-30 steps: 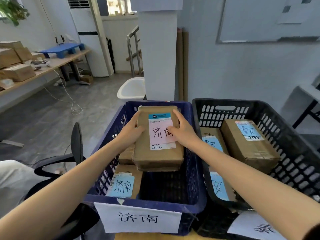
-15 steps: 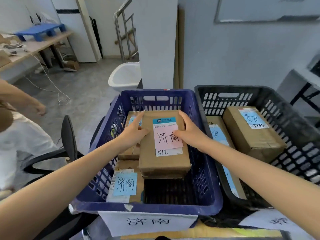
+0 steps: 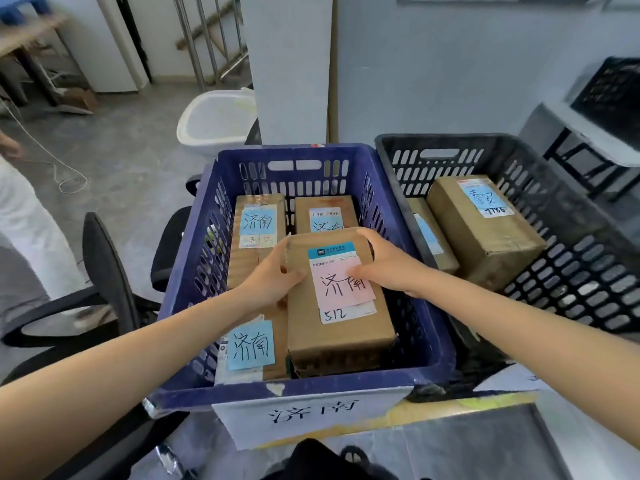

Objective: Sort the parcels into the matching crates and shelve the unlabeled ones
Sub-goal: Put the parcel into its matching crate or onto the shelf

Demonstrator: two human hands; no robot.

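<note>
**Pale-walled sorting room, grey floor [image 3: 131, 150]**

Two slotted plastic crates are sitting side by side. At centre frame we are holding a flat cardboard parcel [image 3: 341, 327], pink label up, inside the blue crate [image 3: 346, 382]. Our left hand [image 3: 273, 282] is gripping its left edge and our right hand [image 3: 391, 268] is curling over its far corner. Three blue-labelled boxes [image 3: 258, 237] are already lying there. The black crate [image 3: 568, 251], at right, is holding more. We are seeing no unsorted parcels.
</note>
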